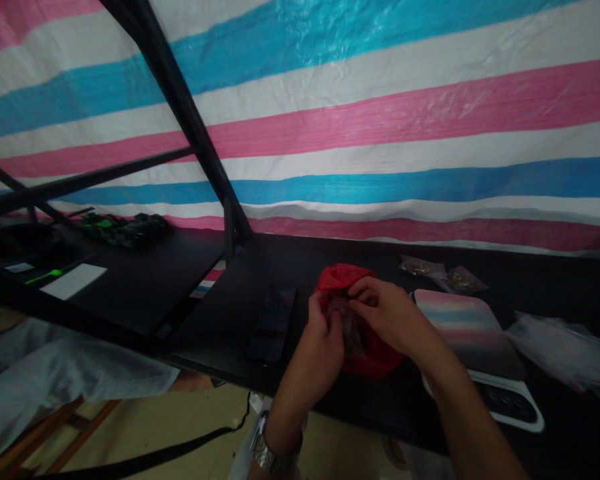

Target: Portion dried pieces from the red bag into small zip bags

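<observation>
A red plastic bag (375, 357) stands with its mouth open on the black table, a crumpled clear plastic bag (351, 333) showing inside it. My left hand (317, 350), with a metal watch on the wrist, is closed at the left of the opening, thumb and fingers on the clear plastic. From the right, my right hand (387, 313) reaches over the mouth, its thumb and index finger pinched together at the clear plastic bag. What lies deeper in the red bag is hidden by my hands.
A digital scale (467, 330) with a shiny plate sits right of the red bag. Beyond are small bags of metal parts (423, 267) and clear plastic bags (565, 347). A dark phone (273, 323) lies left. A black metal frame (190, 127) rises beside a neighbouring table; a person's leg (75, 373) shows below.
</observation>
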### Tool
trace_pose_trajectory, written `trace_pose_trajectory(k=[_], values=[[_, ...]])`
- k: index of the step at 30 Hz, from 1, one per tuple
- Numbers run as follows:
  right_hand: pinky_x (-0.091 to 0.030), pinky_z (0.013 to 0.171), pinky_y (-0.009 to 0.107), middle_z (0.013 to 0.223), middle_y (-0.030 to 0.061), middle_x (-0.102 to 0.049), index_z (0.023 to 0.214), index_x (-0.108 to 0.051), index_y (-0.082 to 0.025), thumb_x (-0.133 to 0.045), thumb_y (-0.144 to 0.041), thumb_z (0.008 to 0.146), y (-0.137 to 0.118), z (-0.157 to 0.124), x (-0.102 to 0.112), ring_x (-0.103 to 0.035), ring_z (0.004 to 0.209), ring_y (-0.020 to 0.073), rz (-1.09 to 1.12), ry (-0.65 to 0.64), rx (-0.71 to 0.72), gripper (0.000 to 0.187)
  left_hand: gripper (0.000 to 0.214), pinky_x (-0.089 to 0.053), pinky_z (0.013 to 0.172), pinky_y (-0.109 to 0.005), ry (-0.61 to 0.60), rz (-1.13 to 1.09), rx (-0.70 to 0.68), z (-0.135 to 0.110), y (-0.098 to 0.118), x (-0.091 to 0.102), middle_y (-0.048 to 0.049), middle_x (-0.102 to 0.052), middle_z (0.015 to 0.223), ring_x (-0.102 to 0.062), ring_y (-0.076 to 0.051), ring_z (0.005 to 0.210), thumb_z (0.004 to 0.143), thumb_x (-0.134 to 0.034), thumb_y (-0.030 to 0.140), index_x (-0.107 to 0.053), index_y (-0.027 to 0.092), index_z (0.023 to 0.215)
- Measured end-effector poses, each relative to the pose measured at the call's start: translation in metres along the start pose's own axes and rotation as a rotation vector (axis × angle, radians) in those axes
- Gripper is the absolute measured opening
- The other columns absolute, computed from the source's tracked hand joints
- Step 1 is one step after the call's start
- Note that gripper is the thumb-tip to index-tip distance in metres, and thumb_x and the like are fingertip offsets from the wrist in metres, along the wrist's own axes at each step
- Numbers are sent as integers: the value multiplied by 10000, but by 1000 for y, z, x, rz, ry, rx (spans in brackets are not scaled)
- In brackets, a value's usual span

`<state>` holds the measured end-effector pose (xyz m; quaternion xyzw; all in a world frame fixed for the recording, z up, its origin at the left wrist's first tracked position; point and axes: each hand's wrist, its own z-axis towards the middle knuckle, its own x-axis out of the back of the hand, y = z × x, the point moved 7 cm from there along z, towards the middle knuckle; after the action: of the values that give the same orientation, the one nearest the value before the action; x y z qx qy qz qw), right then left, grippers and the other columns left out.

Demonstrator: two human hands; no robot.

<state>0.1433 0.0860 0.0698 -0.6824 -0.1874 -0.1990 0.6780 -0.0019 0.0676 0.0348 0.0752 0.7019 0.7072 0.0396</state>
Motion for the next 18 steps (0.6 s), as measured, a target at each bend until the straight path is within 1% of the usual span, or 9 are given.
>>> trace_pose_trajectory(k=[3, 6, 9, 13, 16, 18], values=[[-519, 704, 281, 803, 16, -772, 924, -723, -199, -673, -98, 862, -2, -2, 7, -732, 753, 178, 4, -2, 22, 128, 325, -632, 947, -399, 0, -35, -21, 1, 0, 1, -105, -759, 1132, -774, -210, 1004, 1046, -515, 222, -512, 224, 1371], [-520, 709, 289, 824, 15, -778, 965, -728, -202, -677, -149, 864, -5, -5, 13, -729, 761, 178, 40, -13, 56, 125, 297, -626, 953, -393, 19, -40, -50, 1, 3, 3, -118, -761, 1166, -771, -220, 1049, 1030, -564, 237, -546, 221, 1327], [-532, 707, 287, 844, 12, -786, 997, -722, -206, -694, -195, 850, -8, -8, 21, -734, 778, 178, 133, -24, 73, 150, 321, -630, 906, -365, 17, -68, -58, 1, 9, 4, -116, -768, 1178, -773, -214, 1037, 1014, -574, 224, -533, 220, 1332], [-567, 719, 291, 903, 27, -812, 992, -736, -212, -730, -286, 838, -13, -13, 27, -753, 817, 184, 258, -63, 89, 171, 281, -617, 919, -341, 22, -83, -122, -2, 25, 5, -107, -781, 1167, -768, -208, 1053, 979, -606, 208, -597, 204, 1260], [-593, 735, 300, 940, 46, -827, 987, -763, -214, -751, -356, 842, -18, -16, 33, -766, 839, 194, 341, -51, 104, 203, 271, -619, 933, -334, 57, -112, -171, -4, 40, 6, -87, -793, 1162, -771, -206, 1059, 968, -644, 227, -635, 213, 1239], [-604, 724, 304, 928, 48, -829, 961, -778, -219, -759, -376, 840, -22, -19, 36, -768, 818, 199, 367, -43, 101, 198, 244, -618, 959, -340, 85, -150, -200, -6, 48, 6, -76, -801, 1138, -773, -204, 1052, 977, -645, 249, -655, 217, 1219]])
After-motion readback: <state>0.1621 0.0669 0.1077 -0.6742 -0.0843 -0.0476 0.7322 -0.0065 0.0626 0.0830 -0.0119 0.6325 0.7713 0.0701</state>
